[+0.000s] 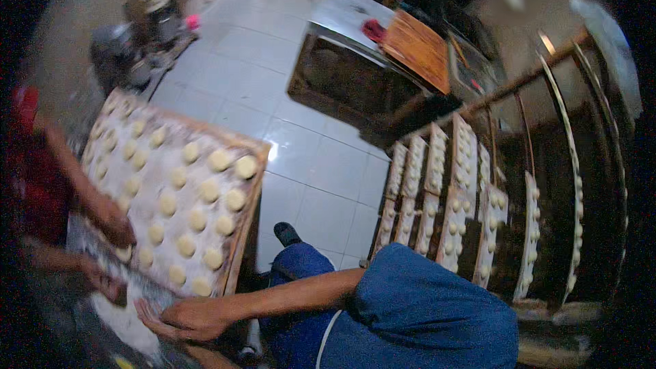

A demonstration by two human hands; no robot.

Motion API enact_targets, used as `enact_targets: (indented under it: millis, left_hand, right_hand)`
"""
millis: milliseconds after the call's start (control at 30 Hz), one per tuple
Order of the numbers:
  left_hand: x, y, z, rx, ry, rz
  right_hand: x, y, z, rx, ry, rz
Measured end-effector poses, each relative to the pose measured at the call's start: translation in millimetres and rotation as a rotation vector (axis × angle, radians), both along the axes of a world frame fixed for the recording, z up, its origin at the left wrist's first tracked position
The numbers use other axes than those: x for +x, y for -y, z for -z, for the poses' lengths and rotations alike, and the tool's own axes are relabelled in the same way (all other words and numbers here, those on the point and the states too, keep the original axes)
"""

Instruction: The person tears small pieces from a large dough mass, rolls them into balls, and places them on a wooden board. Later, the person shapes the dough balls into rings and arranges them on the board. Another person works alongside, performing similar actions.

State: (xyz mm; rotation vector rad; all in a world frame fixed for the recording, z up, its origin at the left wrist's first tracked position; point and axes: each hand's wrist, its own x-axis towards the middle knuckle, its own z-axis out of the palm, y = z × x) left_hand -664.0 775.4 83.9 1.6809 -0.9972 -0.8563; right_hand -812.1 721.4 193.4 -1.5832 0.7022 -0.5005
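My right hand [195, 318] reaches in from a blue sleeve, its fingers stretched out low over a white patch [130, 324] on the work surface, which looks like flour or flattened dough. Part of my left forearm [208, 357] shows below it; the left hand's fingers are hidden or merge with the right's. Just beyond lies a floured wooden board [154, 160] with rows of round pale dough balls [186, 246]. Across from me a person in red has one hand [113, 222] over the board's near-left edge and another hand [106, 283] close to my fingers.
A tall rack [529, 123] on the right holds boards with dough balls [454, 229]. A metal-topped table [348, 10] with a wooden board [418, 48] and a red cloth [373, 31] stands farther off. Blurred containers [154, 10] line the left wall. Pale tiled floor [301, 143] lies between.
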Motion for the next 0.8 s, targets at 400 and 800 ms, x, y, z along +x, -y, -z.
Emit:
enact_targets:
  millis: [400, 800]
  left_hand:
    - [-13.4, 20.9, 15.8, 0.248, 0.991, 0.578]
    - [-0.4, -12.6, -24.4, 0.032, 0.195, 0.155]
  right_hand:
    - [-23.1, -33.6, 151.4, -0.470, -0.732, 0.704]
    - [-48.8, -16.6, 101.6, -0.057, -0.335, 0.295]
